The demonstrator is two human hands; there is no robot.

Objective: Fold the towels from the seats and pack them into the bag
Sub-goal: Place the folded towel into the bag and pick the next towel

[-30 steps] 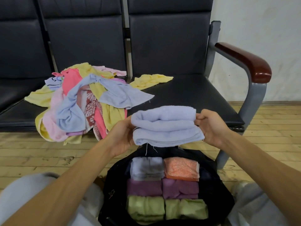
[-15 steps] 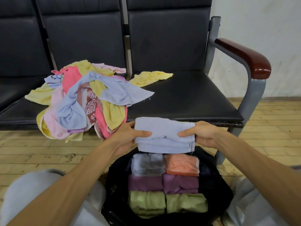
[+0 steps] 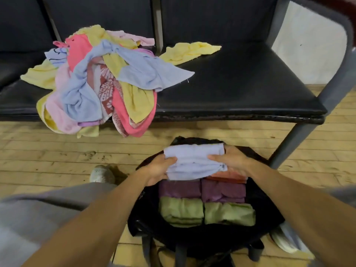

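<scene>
1. Loose towel pile (image 3: 100, 83) sits on the seats, beyond the bag (image 3: 269, 224) and left of it. Plenty left to fold.
2. Left hand (image 3: 159, 170) grips the left end of the folded pale-blue towel (image 3: 194, 162), thumb on top, fingers curled under.
3. A second ago that towel was up at seat-edge height. It's now down at the bag's far end, covering the back row and part of the orange towel (image 3: 227, 175). Placement looks nearly done, but it isn't released.
4. It lies flat with its long axis left-right across the bag.
5. Right hand (image 3: 229, 160) pinches the right end the same way.
6. Purple towels (image 3: 202, 190) and green towels (image 3: 208, 212) fill the bag's nearer rows.
</scene>
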